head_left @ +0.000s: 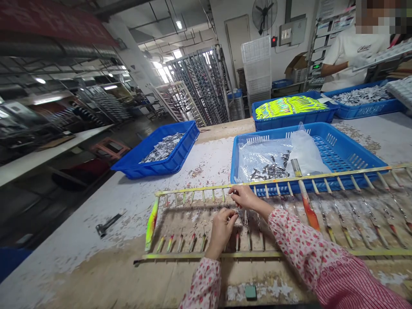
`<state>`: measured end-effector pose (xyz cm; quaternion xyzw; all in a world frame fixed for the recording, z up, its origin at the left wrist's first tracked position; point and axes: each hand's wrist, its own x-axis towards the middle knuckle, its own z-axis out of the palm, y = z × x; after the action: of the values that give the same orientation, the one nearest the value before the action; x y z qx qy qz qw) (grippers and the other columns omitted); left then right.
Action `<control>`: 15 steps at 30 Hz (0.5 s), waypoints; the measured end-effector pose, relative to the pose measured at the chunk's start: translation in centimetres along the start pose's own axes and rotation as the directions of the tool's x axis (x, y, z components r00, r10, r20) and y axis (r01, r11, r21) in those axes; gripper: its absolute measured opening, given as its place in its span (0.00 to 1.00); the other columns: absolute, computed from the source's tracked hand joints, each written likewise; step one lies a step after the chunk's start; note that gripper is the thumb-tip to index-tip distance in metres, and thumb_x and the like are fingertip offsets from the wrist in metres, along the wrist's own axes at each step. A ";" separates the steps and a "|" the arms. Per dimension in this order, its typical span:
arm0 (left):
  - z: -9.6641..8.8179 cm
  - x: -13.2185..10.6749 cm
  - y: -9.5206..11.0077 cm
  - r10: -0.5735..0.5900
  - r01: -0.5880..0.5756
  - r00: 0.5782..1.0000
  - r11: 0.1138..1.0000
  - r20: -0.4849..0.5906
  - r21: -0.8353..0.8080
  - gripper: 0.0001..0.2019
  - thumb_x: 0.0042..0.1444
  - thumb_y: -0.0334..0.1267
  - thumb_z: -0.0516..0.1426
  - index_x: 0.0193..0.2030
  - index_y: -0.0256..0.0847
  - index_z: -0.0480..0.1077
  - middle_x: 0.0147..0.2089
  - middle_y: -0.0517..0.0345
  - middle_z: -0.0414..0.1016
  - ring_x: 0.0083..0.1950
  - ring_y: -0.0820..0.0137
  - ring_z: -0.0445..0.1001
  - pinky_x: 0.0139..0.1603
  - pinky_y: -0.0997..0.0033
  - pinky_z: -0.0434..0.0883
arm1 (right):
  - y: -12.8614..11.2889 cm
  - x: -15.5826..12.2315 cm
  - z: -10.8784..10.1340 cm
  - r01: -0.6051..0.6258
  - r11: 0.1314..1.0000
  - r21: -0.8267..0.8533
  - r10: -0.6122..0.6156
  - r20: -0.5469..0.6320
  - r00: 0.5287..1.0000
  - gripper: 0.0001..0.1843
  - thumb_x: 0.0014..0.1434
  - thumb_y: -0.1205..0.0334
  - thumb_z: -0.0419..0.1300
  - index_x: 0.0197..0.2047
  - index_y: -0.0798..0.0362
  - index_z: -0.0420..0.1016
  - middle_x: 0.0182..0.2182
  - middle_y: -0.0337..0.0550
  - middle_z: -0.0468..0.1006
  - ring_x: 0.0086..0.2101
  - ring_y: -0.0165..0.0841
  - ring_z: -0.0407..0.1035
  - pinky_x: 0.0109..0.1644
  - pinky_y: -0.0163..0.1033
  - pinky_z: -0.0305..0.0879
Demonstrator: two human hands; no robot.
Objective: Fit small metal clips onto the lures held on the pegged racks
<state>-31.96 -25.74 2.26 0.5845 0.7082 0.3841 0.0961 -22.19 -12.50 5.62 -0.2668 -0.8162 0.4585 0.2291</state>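
Observation:
A paint-splashed rack (193, 255) lies across the table, with short pegs along its two long rails. Several small shiny metal pieces (355, 211) are strung between the pegs on its right part; the pegs at the left stand bare. My right hand (247, 198) is at the upper rail, thumb and fingertips pinched together. Lower and slightly left, my left hand (221, 228) is also pinched, above the lower row of pegs. Whatever lies between either hand's fingertips is too small to make out. Beside my hands, a metal piece (246, 218) hangs between the rails.
Behind the rack, a blue basket (354, 161) holds a plastic bag (264, 154) of dark metal parts. Blue trays (154, 169) of flat pieces stand left and far right. A hammer-like tool (107, 225) lies left, a green block (250, 292) in front. A co-worker (347, 56) stands behind.

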 end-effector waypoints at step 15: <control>-0.3 0.3 0.3 0.019 -0.019 0.999 1.000 0.042 0.007 0.12 0.58 0.41 0.52 0.33 0.38 0.75 0.29 0.55 0.71 0.32 0.68 0.69 0.34 0.71 0.63 | -1.3 -1.1 -0.5 0.014 0.988 -0.155 -0.024 -0.060 0.998 0.14 0.57 0.71 0.53 0.44 0.56 0.76 0.22 0.39 0.76 0.25 0.30 0.72 0.39 0.33 0.65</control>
<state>-32.02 -25.58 2.74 0.5995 0.7019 0.3700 0.1050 -21.35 -13.40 6.87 -0.2899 -0.8443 0.3832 0.2374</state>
